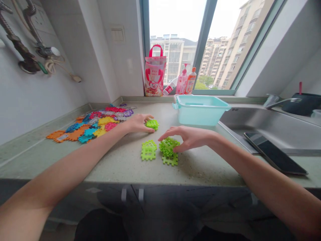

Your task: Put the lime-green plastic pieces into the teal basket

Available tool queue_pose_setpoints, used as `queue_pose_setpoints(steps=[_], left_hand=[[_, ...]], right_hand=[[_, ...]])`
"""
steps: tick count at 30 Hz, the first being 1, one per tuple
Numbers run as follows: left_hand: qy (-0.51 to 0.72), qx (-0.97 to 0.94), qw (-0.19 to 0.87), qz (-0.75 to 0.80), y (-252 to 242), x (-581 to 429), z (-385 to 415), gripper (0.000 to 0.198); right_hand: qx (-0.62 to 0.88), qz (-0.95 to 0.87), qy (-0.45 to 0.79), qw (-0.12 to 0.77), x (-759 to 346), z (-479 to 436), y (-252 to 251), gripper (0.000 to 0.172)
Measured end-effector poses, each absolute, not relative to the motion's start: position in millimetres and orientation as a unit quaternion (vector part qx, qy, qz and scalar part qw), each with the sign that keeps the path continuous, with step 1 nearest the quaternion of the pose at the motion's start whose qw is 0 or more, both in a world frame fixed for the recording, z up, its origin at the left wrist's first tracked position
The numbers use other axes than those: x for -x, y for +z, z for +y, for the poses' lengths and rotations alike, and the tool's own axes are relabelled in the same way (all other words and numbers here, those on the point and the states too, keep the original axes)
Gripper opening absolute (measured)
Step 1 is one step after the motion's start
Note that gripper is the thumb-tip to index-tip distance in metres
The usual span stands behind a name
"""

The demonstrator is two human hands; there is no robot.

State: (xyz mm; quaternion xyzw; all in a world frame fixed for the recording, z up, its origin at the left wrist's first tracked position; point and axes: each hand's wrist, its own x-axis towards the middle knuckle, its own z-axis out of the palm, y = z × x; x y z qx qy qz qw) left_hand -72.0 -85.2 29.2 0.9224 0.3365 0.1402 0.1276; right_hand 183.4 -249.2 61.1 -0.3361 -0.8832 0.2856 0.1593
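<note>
Head view. Left hand (pixel 138 123): grip closed on a green tile (pixel 152 124), set apart from the mixed pile (pixel 92 126). Right hand (pixel 188 137): fingers curled over a green stack (pixel 168 146), steadying it on the table (pixel 120 164). Two green tiles (pixel 148 150) lie just beside the stack, sorted by colour.

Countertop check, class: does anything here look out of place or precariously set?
Yes: the dark tablet lies with one end jutting over the sink edge, only partly on the counter. It sits beside a wet basin, so it looks precarious.
</note>
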Motion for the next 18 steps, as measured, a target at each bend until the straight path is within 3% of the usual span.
queue_pose_setpoints(steps=[11, 18], left_hand=[[0.141, -0.926, 0.123, 0.327, 28, 74, -83, 0.083], [0.161, -0.919, 0.121, 0.338, 25, 71, -85, 0.069]], right_hand=[[0.359, -0.887, 0.264, 0.12, -179, -254, 58, 0.066], [0.44, -0.864, 0.159, 0.188, -188, -236, 44, 0.058]])
